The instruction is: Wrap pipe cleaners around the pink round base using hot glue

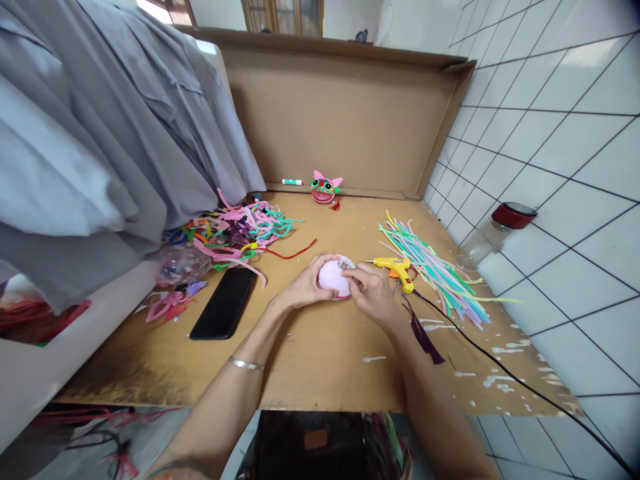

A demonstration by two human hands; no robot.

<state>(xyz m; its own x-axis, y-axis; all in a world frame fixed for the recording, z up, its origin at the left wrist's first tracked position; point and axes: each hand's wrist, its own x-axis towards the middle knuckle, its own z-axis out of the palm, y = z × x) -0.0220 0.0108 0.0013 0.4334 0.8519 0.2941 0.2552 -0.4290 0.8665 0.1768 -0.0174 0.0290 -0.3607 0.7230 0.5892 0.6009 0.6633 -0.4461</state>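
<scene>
A paint-flecked wooden board [325, 353] lay between a cardboard back wall [340, 127], white tiles [550, 100] on the right and grey cloth [100, 147] on the left. A red-lidded glass jar [493, 233] leaned on the tiles, its contents unclear. Mid-board, the left hand [303, 287] cupped a pink wrapped ball [334, 279], and the right hand [373, 293] pinched its top, just beside a yellow glue gun [397, 269].

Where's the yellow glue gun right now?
In the head view, the yellow glue gun lies on the wooden board, right of centre, between the right hand holding the pink ball and the pastel pipe cleaners.
</scene>
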